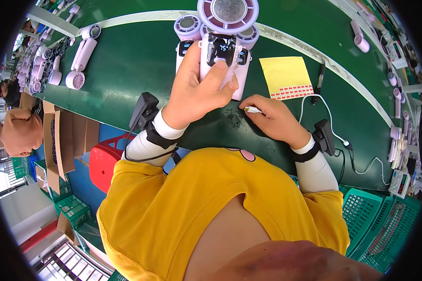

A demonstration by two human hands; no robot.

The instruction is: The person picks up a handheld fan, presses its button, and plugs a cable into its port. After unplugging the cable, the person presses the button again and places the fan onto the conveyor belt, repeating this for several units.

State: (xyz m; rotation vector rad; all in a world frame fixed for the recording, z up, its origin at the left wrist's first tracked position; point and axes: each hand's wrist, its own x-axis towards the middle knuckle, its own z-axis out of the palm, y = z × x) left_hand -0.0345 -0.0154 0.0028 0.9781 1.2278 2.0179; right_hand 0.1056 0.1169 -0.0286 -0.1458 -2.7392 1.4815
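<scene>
The green surface (140,56) carried everything, and the pale pink handheld fan (220,51) in the middle served as the landmark. The left hand (197,86) was clenched around the body of this fan and held it upright, with the lit small screen facing up. Two more fans (188,35) of the same kind stood directly behind it and touched it, so the space beyond was crowded. To the right of the fan lay a yellow sticker sheet (286,75), and a black pen (320,75) lay just beside that sheet. Far to the left of the fan, a few other pink fans (82,56) lay on the surface. Just below and right of the fan, the right hand (272,117) was closed on a white cable plug (252,109), pinched between fingers, near the fan's lower end but apart from it.
</scene>
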